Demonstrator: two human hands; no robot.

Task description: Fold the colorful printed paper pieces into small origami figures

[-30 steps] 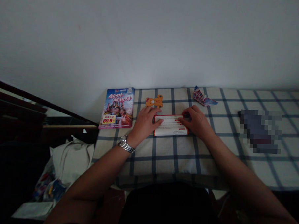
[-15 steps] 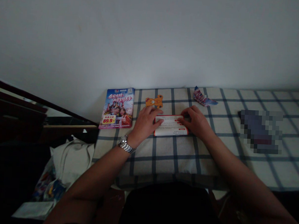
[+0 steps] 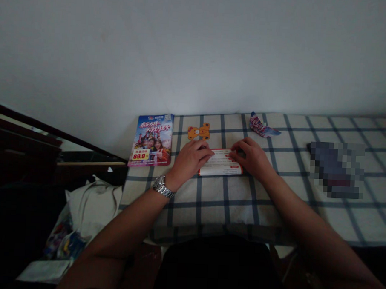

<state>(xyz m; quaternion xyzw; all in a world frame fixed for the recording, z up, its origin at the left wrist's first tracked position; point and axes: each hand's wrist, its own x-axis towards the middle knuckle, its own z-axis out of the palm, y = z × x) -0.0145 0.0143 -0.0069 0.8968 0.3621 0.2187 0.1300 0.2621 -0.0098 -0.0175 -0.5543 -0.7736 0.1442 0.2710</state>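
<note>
Two hands lie on a red-bordered white card [image 3: 220, 163], which sits flat on a blue-checked cloth [image 3: 209, 210], its printed side up. The left hand [image 3: 189, 161] covers the card's left end, its fingers [image 3: 205, 150] close together and reaching over the card's edge. A steel wristwatch [image 3: 163, 186] sits on that wrist. The right hand [image 3: 253, 159] rests on the card's right end, its fingers [image 3: 240, 145] slightly curled and a little apart. Neither hand clearly clamps the card, and whether the thumbs lie beneath it is hidden. No fold shows clearly in this dim view, and the card is not lifted. Left of the card lies a glossy travel brochure [image 3: 151, 140], and just above it an orange bear cut-out [image 3: 199, 131]. Farther up and right is a crumpled printed wrapper [image 3: 260, 126], and well right, a pixelated dark object [image 3: 335, 170].
</note>
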